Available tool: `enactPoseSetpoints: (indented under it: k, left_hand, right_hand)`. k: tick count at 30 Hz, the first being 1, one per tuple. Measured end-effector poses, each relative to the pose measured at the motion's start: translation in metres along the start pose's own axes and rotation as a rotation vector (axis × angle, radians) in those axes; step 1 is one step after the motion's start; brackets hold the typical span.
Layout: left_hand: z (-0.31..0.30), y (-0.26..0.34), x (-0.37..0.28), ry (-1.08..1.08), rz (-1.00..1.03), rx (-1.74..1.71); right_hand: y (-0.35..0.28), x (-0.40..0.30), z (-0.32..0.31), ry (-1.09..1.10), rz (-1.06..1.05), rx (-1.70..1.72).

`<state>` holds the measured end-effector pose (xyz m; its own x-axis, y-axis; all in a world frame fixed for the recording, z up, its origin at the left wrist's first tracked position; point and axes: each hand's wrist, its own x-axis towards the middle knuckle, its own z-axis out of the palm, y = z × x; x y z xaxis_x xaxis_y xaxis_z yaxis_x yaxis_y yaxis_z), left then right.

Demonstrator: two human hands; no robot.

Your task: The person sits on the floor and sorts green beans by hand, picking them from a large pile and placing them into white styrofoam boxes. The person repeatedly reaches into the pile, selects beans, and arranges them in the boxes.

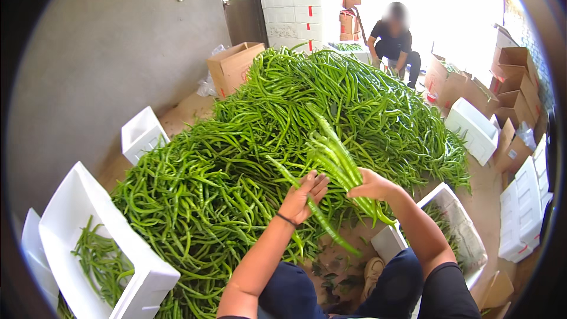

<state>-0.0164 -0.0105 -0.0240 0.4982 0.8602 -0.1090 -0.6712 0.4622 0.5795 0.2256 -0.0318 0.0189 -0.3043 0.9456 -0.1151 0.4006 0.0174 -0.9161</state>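
Observation:
A bundle of long green chili peppers (339,159) is gripped in my right hand (373,184), its tips fanning out up and to the left. One single long green pepper (325,221) lies in my left hand (303,197), running slantwise across the palm under the thumb. Both hands are close together above the near side of a large heap of green peppers (248,141). A dark band circles my left wrist. Part of the bundle's lower end pokes out below my right fist.
White foam boxes holding peppers stand at the lower left (146,270) and by my right knee (471,235). Another foam box (471,130) and cardboard boxes (516,79) line the right. A person (394,44) crouches behind the heap, near stacked white boxes (308,13).

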Motion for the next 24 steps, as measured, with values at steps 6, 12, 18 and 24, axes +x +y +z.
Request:
enactPoseSetpoints:
  k: [6,12,18,24]
  left_hand:
    - [0.057,-0.025,-0.016,-0.105,0.234,-0.080]
    - [0.051,-0.024,-0.029,-0.248,0.374,-0.187]
    - [0.042,-0.024,-0.028,-0.410,0.059,-0.375]
    - [0.076,-0.068,-0.028,-0.511,-0.173,-0.229]
  right_hand:
    - [-0.073,-0.051,0.051,0.163,-0.084,-0.859]
    - [-0.085,-0.094,0.076,0.098,-0.204,-0.975]
    - [-0.134,-0.049,-0.003,-0.139,-0.268,-0.578]
    - [-0.098,0.056,-0.006,0.219,-0.331,-0.409]
